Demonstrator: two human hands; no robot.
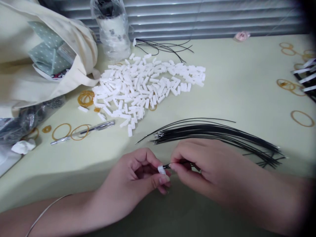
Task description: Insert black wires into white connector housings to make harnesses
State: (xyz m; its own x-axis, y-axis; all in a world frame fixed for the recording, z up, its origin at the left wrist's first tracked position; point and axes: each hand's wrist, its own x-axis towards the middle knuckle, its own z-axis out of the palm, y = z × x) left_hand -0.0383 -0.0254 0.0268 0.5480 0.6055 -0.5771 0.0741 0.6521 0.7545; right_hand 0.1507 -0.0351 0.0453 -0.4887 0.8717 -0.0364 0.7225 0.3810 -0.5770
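A small white plastic connector housing (161, 170) is pinched between the thumb and fingers of the left hand (139, 176), its fingers curled behind. Just beside it, the right hand (199, 163) closes thumb and forefinger on thin black wires (167, 166) that meet the housing's right end; how far they go in is too small to tell. The hands nearly touch, above the near part of a pale table (251, 85). The left forearm slants up from the lower left, a thin cord (46, 210) around it; the right forearm reaches in from the lower right, knuckles uppermost. Just beyond the right hand lies a loose bundle of black wires (209, 130). Farther off spreads a heap of white connector housings (140, 85), with a clear pen (98, 126) to its near left and a cream cloth bag (84, 49) at the far left.
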